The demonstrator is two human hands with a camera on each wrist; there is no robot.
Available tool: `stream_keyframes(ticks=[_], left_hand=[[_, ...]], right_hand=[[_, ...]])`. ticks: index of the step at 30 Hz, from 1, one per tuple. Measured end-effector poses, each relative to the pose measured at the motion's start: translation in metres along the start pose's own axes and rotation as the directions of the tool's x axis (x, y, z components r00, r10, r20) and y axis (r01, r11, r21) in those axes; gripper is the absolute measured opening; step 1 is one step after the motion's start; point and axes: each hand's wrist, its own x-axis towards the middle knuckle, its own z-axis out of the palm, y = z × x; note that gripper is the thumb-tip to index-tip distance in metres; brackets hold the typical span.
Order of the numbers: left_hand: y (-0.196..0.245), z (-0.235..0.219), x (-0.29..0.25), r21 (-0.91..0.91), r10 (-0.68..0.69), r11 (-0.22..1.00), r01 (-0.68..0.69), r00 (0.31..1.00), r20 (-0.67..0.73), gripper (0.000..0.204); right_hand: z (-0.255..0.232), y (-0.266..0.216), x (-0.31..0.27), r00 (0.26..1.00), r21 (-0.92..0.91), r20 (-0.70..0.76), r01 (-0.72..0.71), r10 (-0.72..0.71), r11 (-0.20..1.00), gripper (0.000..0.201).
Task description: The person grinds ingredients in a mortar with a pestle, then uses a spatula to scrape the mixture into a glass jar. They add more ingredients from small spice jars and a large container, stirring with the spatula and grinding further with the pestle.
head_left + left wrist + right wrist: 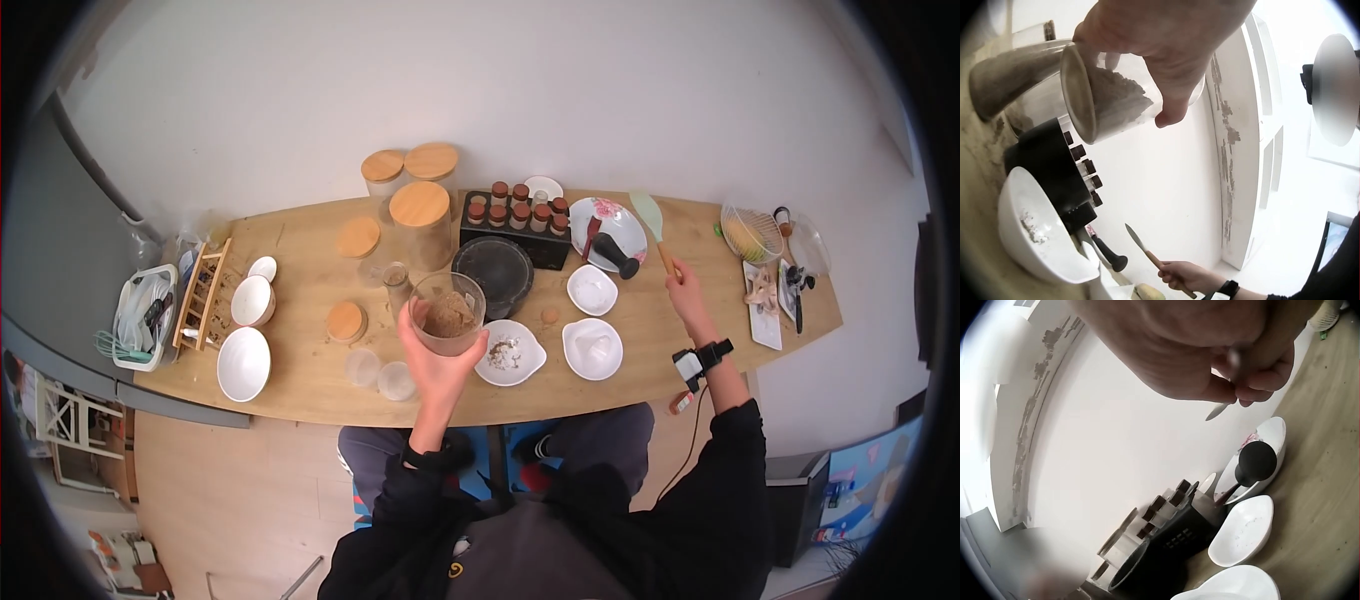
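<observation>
My left hand [440, 375] grips a clear jar [1113, 100] without a lid, part filled with brown powder, above the front of the table. Just right of it sits a white spouted bowl [530, 368] with brown and white bits inside. My right hand [688, 300] holds a spatula by its wooden handle [667, 260], the pale green head [648, 212] pointing up and away toward the wall. In the right wrist view the fingers [1260, 394] curl round that handle. A flowered bowl [628, 228] with a black-handled utensil [615, 256] is left of the spatula.
Behind the jar stand a round black dish [495, 272], a black spice rack [515, 240] and wooden-lidded canisters [420, 203]. Two white bowls [592, 290] lie between the hands. White bowls [244, 365] and a wooden rack [203, 295] occupy the left end; a wire basket [752, 234] is far right.
</observation>
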Motion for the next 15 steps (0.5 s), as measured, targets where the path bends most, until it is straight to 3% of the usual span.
stream_keyframes(ticks=[2, 5, 15], left_hand=[[0.003, -0.005, -0.003, 0.044, 0.012, 0.999, -0.013, 1.0, 0.026, 0.095], [0.006, -0.012, -0.008, 0.061, 0.0, 0.998, -0.002, 0.999, 0.035, 0.096], [0.014, -0.03, -0.002, 0.14, 0.073, 0.987, -0.079, 0.996, 0.049, 0.096]], right_hand=[[0.015, 0.028, 0.021, 1.0, -0.06, -0.02, 0.022, -0.024, 0.998, 0.039], [0.027, 0.014, 0.027, 0.994, -0.183, -0.061, 0.076, -0.088, 0.98, 0.039], [0.064, 0.013, 0.055, 0.999, -0.127, -0.036, 0.012, -0.017, 0.992, 0.032]])
